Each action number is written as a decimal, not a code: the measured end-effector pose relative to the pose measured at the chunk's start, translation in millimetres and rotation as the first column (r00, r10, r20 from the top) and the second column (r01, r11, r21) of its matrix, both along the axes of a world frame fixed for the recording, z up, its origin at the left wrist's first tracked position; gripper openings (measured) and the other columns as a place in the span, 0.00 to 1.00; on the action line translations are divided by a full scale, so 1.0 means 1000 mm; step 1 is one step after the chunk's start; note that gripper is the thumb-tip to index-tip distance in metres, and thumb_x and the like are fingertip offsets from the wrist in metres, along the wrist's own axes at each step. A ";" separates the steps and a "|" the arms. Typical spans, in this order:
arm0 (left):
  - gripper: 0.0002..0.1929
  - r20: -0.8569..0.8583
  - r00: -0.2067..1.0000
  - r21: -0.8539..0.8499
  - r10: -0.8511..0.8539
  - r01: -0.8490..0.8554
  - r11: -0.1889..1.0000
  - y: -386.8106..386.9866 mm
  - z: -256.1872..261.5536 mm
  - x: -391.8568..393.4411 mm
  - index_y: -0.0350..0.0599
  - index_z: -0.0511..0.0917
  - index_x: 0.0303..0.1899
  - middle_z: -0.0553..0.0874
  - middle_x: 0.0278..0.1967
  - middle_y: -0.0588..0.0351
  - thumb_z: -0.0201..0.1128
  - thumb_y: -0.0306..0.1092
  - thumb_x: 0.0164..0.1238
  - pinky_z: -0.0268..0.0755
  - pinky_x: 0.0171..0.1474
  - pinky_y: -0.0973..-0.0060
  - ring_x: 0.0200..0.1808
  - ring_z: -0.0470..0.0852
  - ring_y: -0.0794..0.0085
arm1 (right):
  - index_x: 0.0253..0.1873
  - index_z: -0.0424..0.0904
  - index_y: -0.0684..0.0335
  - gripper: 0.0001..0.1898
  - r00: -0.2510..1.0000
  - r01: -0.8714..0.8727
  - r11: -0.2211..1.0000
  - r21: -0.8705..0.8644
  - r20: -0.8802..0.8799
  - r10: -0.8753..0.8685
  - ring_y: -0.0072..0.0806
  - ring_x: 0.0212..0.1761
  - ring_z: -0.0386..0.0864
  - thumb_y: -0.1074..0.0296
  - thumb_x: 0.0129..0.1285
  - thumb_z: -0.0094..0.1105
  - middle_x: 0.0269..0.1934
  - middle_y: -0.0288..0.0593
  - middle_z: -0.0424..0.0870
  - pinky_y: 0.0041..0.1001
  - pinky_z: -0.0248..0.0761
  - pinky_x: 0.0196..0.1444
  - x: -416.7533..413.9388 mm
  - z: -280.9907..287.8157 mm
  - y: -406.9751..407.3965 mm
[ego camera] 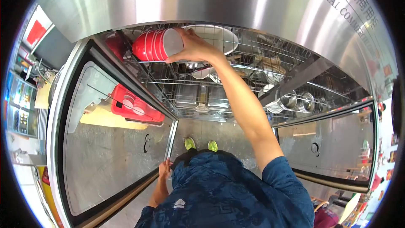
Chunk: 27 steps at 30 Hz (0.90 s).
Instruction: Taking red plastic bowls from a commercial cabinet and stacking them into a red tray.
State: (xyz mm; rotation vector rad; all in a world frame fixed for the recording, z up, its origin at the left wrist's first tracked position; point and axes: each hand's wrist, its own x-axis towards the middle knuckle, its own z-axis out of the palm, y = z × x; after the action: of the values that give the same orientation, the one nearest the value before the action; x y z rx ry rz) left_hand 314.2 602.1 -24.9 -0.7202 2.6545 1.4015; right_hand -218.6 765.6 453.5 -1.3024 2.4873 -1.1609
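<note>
My right hand (197,47) reaches up into a steel cabinet and spans the open end of a stack of red bowls (151,46) with white insides. The stack lies on its side on the top wire shelf (177,81). Behind my hand is a large white oval dish (218,36), and darker red bowls (114,46) are at the shelf's left end. My left hand (165,168) is low at my left side, at the edge of the swung-out left glass door (110,152); whether it grips the edge is not clear.
The right glass door (326,145) stands swung out too. Lower shelves carry metal trays (186,96), steel pots (305,102) and white dishes (273,106). A red bin (136,104) with red-and-white bowls shows through the left door. A person in dark red (326,218) is at bottom right.
</note>
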 end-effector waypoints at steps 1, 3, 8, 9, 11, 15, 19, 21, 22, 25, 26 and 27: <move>0.38 0.075 0.996 0.065 0.044 -0.049 0.997 0.002 0.005 -0.006 0.36 0.92 0.42 0.93 0.34 0.41 0.46 0.65 0.86 0.80 0.39 0.63 0.29 0.89 0.59 | 0.81 0.62 0.64 0.64 1.000 -0.006 1.000 0.004 -0.003 0.006 0.64 0.82 0.63 0.38 0.41 0.87 0.76 0.74 0.68 0.47 0.64 0.82 0.000 0.000 0.002; 0.38 0.151 0.984 0.128 0.093 -0.113 0.985 0.004 0.014 -0.015 0.36 0.92 0.42 0.93 0.35 0.40 0.45 0.65 0.86 0.80 0.40 0.63 0.30 0.90 0.59 | 0.81 0.62 0.63 0.64 0.999 0.030 0.999 0.010 0.026 -0.030 0.65 0.82 0.62 0.39 0.41 0.87 0.75 0.74 0.69 0.47 0.63 0.82 0.002 0.003 0.006; 0.37 0.180 0.975 0.186 0.133 -0.167 0.968 0.003 0.017 -0.020 0.35 0.92 0.40 0.93 0.33 0.43 0.46 0.63 0.86 0.80 0.43 0.63 0.35 0.92 0.58 | 0.81 0.56 0.76 0.68 0.999 0.035 0.996 0.082 0.008 -0.036 0.57 0.78 0.70 0.42 0.43 0.89 0.76 0.70 0.67 0.44 0.68 0.80 -0.006 0.006 -0.001; 0.37 0.176 0.975 0.188 0.138 -0.171 0.967 0.003 0.017 -0.022 0.35 0.92 0.40 0.93 0.33 0.43 0.46 0.63 0.86 0.80 0.43 0.63 0.35 0.92 0.58 | 0.81 0.53 0.77 0.68 1.000 0.018 0.999 0.030 0.017 -0.019 0.55 0.77 0.72 0.45 0.43 0.90 0.76 0.68 0.67 0.43 0.70 0.78 -0.007 0.005 -0.005; 0.36 0.234 0.957 0.189 0.173 -0.219 0.957 0.003 0.019 -0.025 0.35 0.91 0.40 0.93 0.33 0.44 0.48 0.62 0.85 0.80 0.43 0.64 0.36 0.92 0.58 | 0.81 0.51 0.77 0.69 1.000 -0.003 1.000 -0.022 0.021 0.003 0.53 0.75 0.74 0.49 0.43 0.91 0.76 0.67 0.67 0.42 0.73 0.76 -0.010 0.004 -0.010; 0.35 0.208 0.966 0.216 0.151 -0.196 0.957 0.002 0.025 -0.027 0.35 0.91 0.40 0.93 0.33 0.45 0.49 0.60 0.85 0.80 0.45 0.63 0.37 0.92 0.58 | 0.81 0.48 0.74 0.66 0.909 -0.045 0.987 -0.154 0.404 0.104 0.48 0.73 0.77 0.60 0.45 0.90 0.76 0.61 0.67 0.39 0.77 0.74 -0.009 0.010 -0.017; 0.34 0.250 0.956 0.160 0.153 -0.196 0.967 -0.001 0.023 -0.026 0.35 0.91 0.40 0.93 0.34 0.45 0.50 0.60 0.85 0.80 0.48 0.64 0.39 0.93 0.58 | 0.81 0.50 0.71 0.62 0.895 -0.163 0.976 -0.147 0.395 0.209 0.46 0.73 0.76 0.65 0.47 0.89 0.74 0.58 0.69 0.40 0.77 0.75 -0.009 0.019 -0.010; 0.34 0.236 0.961 0.146 0.144 -0.181 0.973 -0.001 0.021 -0.027 0.36 0.92 0.40 0.93 0.34 0.45 0.50 0.60 0.85 0.80 0.49 0.64 0.39 0.93 0.58 | 0.81 0.50 0.71 0.62 0.911 -0.187 0.975 -0.116 0.352 0.216 0.45 0.73 0.76 0.65 0.47 0.89 0.74 0.58 0.69 0.40 0.77 0.75 -0.010 0.021 -0.008; 0.34 0.254 0.954 0.150 0.161 -0.203 0.967 -0.001 0.020 -0.029 0.36 0.92 0.41 0.93 0.34 0.45 0.50 0.60 0.85 0.80 0.49 0.64 0.39 0.93 0.58 | 0.80 0.50 0.71 0.62 0.924 -0.209 0.974 -0.085 0.308 0.225 0.45 0.73 0.76 0.64 0.47 0.90 0.73 0.58 0.70 0.41 0.76 0.75 -0.011 0.022 -0.006; 0.34 0.286 0.940 0.199 0.185 -0.247 0.948 -0.005 0.013 -0.033 0.36 0.92 0.41 0.93 0.33 0.46 0.50 0.60 0.85 0.81 0.48 0.65 0.38 0.93 0.59 | 0.81 0.48 0.73 0.63 0.932 -0.182 0.982 -0.059 0.309 0.191 0.46 0.74 0.76 0.64 0.47 0.89 0.74 0.59 0.69 0.42 0.76 0.75 -0.012 0.022 -0.008; 0.34 0.302 0.934 0.245 0.192 -0.271 0.931 -0.007 0.010 -0.034 0.36 0.92 0.41 0.93 0.33 0.46 0.50 0.60 0.85 0.81 0.48 0.65 0.38 0.93 0.60 | 0.81 0.48 0.73 0.63 0.932 -0.181 0.982 -0.060 0.308 0.191 0.46 0.74 0.76 0.64 0.47 0.89 0.74 0.59 0.69 0.42 0.76 0.75 -0.012 0.022 -0.008; 0.34 0.300 0.935 0.246 0.190 -0.269 0.931 -0.008 0.009 -0.035 0.36 0.92 0.41 0.93 0.33 0.46 0.50 0.60 0.85 0.81 0.48 0.65 0.38 0.93 0.60 | 0.81 0.45 0.73 0.64 0.918 -0.191 0.979 -0.069 0.341 0.203 0.47 0.75 0.74 0.65 0.48 0.89 0.75 0.60 0.68 0.42 0.75 0.77 -0.013 0.021 -0.007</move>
State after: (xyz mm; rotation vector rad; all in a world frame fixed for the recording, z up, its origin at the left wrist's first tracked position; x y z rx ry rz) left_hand 278.7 594.0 -15.5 -1.1270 2.1577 1.5624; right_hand -231.2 758.9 474.4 -1.2005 2.0454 -1.2624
